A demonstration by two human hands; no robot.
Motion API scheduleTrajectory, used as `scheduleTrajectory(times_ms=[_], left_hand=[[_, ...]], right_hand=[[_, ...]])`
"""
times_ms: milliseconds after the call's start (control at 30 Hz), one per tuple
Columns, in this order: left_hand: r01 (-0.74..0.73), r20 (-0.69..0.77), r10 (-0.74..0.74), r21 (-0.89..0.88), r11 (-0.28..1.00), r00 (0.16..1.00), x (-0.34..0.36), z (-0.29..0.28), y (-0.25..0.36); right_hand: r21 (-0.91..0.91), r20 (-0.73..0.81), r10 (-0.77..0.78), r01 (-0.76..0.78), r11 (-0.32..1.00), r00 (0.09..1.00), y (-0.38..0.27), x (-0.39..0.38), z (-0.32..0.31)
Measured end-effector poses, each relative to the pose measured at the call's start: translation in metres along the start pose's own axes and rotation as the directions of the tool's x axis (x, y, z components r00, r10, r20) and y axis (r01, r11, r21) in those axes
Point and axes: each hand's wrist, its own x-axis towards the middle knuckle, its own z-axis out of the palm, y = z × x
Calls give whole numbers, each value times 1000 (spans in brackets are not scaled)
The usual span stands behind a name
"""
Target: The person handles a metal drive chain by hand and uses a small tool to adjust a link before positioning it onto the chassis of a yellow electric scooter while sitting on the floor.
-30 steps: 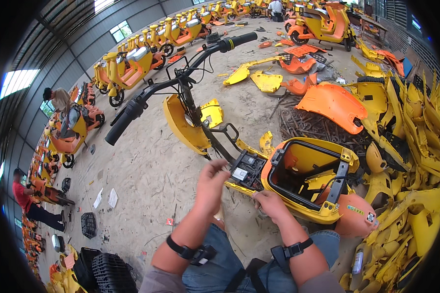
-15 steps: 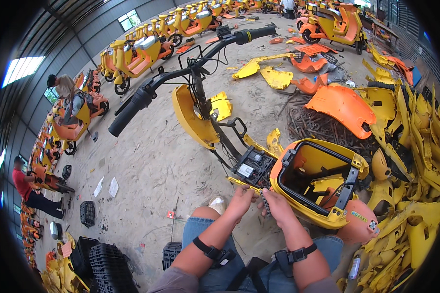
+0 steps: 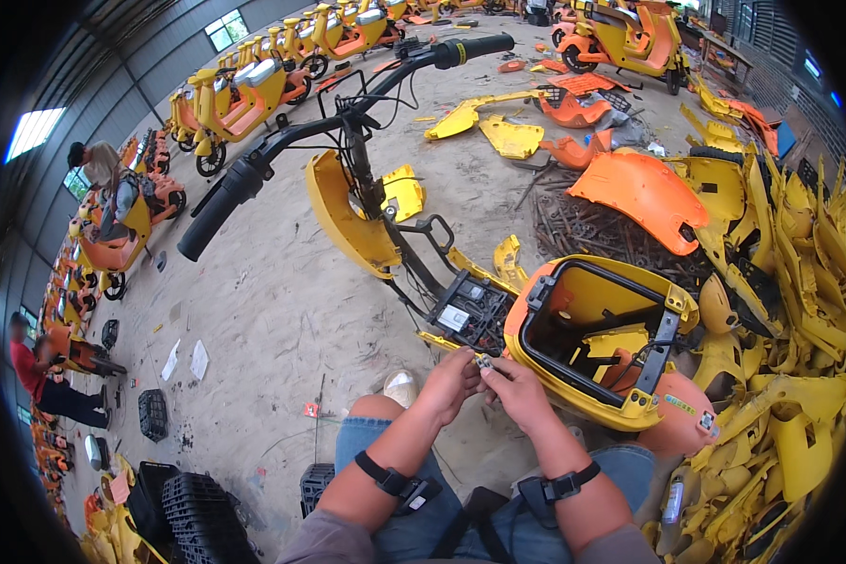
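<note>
A partly stripped yellow electric scooter (image 3: 583, 399) stands in front of me, its storage box uncovered. Before its near side my two hands are close together. My right hand (image 3: 519, 393) pinches a small dark and silvery metal piece (image 3: 483, 362) between thumb and fingers; its exact kind is too small to tell. My left hand (image 3: 449, 383) is closed right beside it, fingers curled, and what it holds is hidden. Just beyond the hands lies the open footboard compartment (image 3: 470, 315) with dark electrical parts inside. The handlebar (image 3: 338, 122) rises beyond, with bare cables.
Yellow plastic panels (image 3: 790, 414) are heaped at the right, beside an orange panel (image 3: 639, 197) on rusty metal parts. A spray can (image 3: 673, 503) lies by my right knee. Black crates (image 3: 202, 517) are stacked lower left. Two people work at the left, near rows of scooters (image 3: 244, 103).
My right hand has moved in toward the left, bringing the small metal piece up between both hands. The view has shifted slightly to the right, so the scooter sits further left.
</note>
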Motion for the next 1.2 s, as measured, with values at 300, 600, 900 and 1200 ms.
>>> scheduleTrajectory(times_ms=[300, 600, 900, 1200], left_hand=[[-233, -171, 240, 63, 970, 955, -10, 24, 10], [-345, -113, 372, 204, 916, 921, -13, 28, 9], [-377, -91, 387, 112, 920, 918, -14, 25, 8], [-380, -114, 402, 173, 909, 909, -16, 18, 4]], right_hand=[[-157, -15, 19, -21, 987, 1000, 13, 3, -3], [-307, -57, -35, 16, 951, 998, 14, 5, -6], [-368, -56, -69, 43, 929, 996, 18, 5, -9], [-662, -45, -195, 117, 740, 980, 5, -10, 3]])
